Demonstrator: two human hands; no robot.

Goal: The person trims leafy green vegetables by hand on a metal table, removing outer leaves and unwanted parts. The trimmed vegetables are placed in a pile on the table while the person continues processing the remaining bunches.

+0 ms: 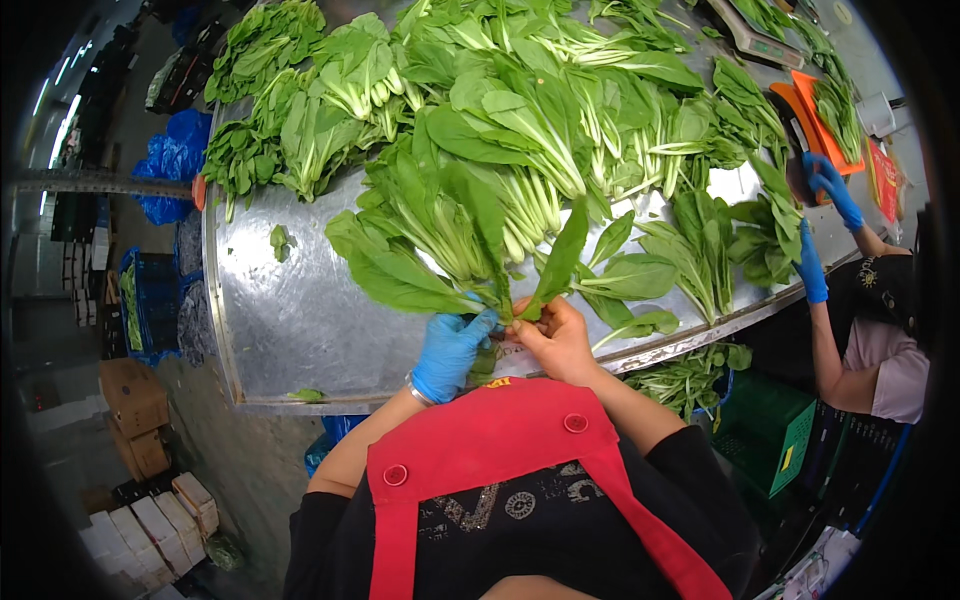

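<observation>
My left hand [445, 355], in a blue glove, is closed round the base of a small bunch of leafy greens [487, 220] at the table's near edge. The bunch's leaves fan upward and to the left. Bare, my right hand [556, 338] meets it there, thumb and fingers pinched at the stem of a single leaf [563, 255] that points up and right. The stem ends are partly hidden by my fingers. Just beyond my hands lies a large heap of greens [540, 120] with pale stalks. Several loose leaves [630, 277] rest to the right.
The metal table [280, 330] has a raised rim. At the right, a co-worker's blue-gloved hands [812, 262] are by some greens. A scale [765, 40] stands at the far right. Below the table edge is a green crate [765, 430]; cardboard boxes [135, 410] stand on the left floor.
</observation>
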